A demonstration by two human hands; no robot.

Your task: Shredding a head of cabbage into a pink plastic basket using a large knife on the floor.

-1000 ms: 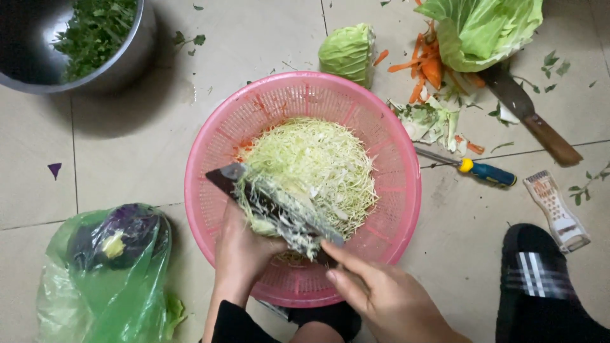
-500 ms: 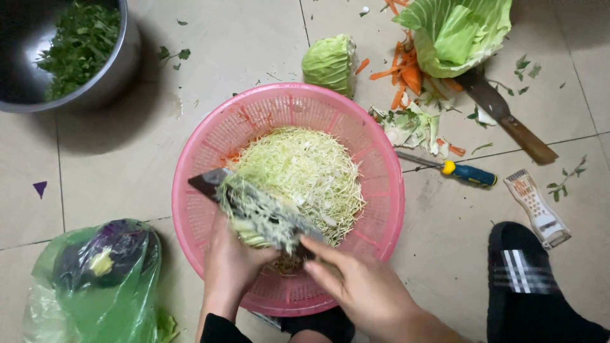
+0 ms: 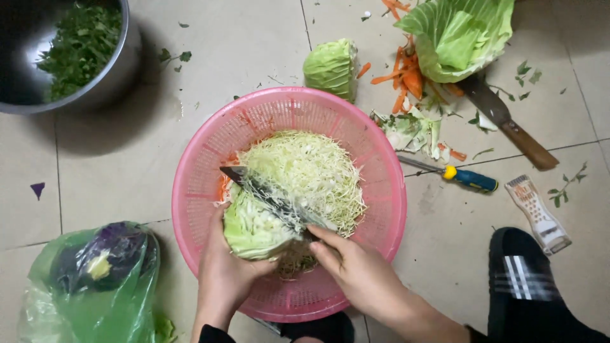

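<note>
A pink plastic colander basket [image 3: 381, 184] stands on the tiled floor, filled with a heap of shredded cabbage [image 3: 305, 168]. My left hand [image 3: 225, 273] grips a pale green cabbage chunk [image 3: 251, 228] over the basket's near side. My right hand [image 3: 359, 270] holds a knife [image 3: 270, 197] by its handle, and the blade lies across the top of the chunk, pointing up and left. Shreds cling to the blade.
A steel bowl of chopped greens [image 3: 76, 51] sits top left. A green bag with an aubergine [image 3: 95, 273] lies bottom left. Beyond the basket are a cabbage piece [image 3: 330, 63], a large cabbage leaf [image 3: 460, 32], carrot scraps [image 3: 403, 79], a cleaver [image 3: 508, 124], a peeler [image 3: 467, 178], a grater [image 3: 539, 213], and a black slipper [image 3: 521, 279].
The blade has slid down and towards me through the cabbage chunk, and both hands have shifted slightly nearer the basket's front rim. More shreds lie on the heap.
</note>
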